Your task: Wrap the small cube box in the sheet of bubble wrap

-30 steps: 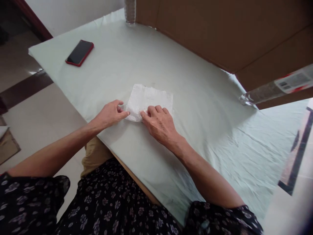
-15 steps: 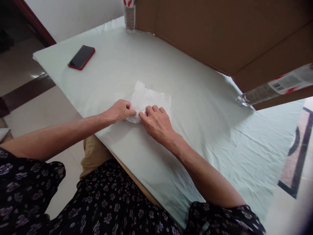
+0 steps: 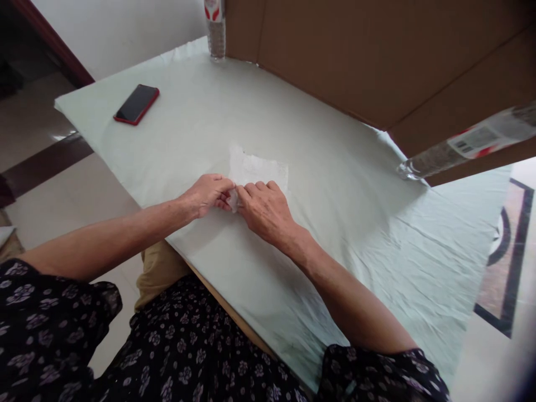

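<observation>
A crinkled, translucent white sheet of bubble wrap (image 3: 263, 169) lies on the pale green cloth. Its far part rests flat, while the near left edge is pinched up between my hands. My left hand (image 3: 211, 192) grips that edge with thumb and fingertips, its lower fingers curled underneath. Close against it, my right hand (image 3: 263, 209) has its fingers bent over the near side of the sheet, thumb and forefinger pinching beside the left fingertips. My right hand hides part of the sheet.
A phone in a red case (image 3: 137, 104) lies at the table's far left. A large brown cardboard panel (image 3: 326, 61) stands along the back, with a clear bottle (image 3: 216, 39) at its left end and a tilted bottle (image 3: 456, 146) at its right. The cloth-covered table (image 3: 335, 184) has wrinkles at right.
My left hand has turned and lifted the near edge, bringing its fingertips up to my right thumb. The near left corner is now bunched between my hands. The view has shifted slightly.
</observation>
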Tool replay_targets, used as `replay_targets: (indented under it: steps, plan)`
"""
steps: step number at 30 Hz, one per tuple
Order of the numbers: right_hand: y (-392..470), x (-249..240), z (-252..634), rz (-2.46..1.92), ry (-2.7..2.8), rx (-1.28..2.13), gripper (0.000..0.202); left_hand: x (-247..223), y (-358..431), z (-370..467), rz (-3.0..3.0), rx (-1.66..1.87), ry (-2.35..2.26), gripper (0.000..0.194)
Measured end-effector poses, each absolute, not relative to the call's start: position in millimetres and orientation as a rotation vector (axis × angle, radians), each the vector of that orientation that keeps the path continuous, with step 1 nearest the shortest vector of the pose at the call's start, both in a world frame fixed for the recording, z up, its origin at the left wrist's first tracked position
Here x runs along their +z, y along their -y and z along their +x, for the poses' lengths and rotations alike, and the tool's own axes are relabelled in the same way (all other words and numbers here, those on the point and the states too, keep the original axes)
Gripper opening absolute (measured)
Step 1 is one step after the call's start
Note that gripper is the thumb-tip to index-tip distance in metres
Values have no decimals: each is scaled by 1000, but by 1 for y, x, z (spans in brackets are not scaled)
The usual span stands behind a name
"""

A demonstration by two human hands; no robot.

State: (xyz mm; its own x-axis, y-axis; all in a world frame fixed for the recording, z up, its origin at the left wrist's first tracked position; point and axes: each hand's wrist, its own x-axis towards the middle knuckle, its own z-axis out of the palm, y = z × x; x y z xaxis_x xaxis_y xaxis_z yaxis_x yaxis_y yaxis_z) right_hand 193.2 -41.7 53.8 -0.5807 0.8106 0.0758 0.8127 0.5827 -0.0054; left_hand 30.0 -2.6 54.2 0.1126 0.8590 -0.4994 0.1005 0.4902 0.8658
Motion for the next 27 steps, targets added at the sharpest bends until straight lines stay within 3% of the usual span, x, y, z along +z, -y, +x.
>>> replay_targets:
  steps: [10,14,17,23,27]
  plan:
    - [41,70,206,-1472,2567,320,20,63,3,34,1022,626,-1203,13]
    - [51,69,232,-1282,2367,439,18,58,8,35,1438,597,-1205,15]
    - [68,60,261,-1475,1996,347,15,49,12,37,1903,602,-1238,16]
    - [90,43,286,-1961,1635,888,55,21,16,35,2475,872,-1136,18]
    - [77,32,270,-1995,1593,899,75,13,20,38,2503,1005,-1090,16]
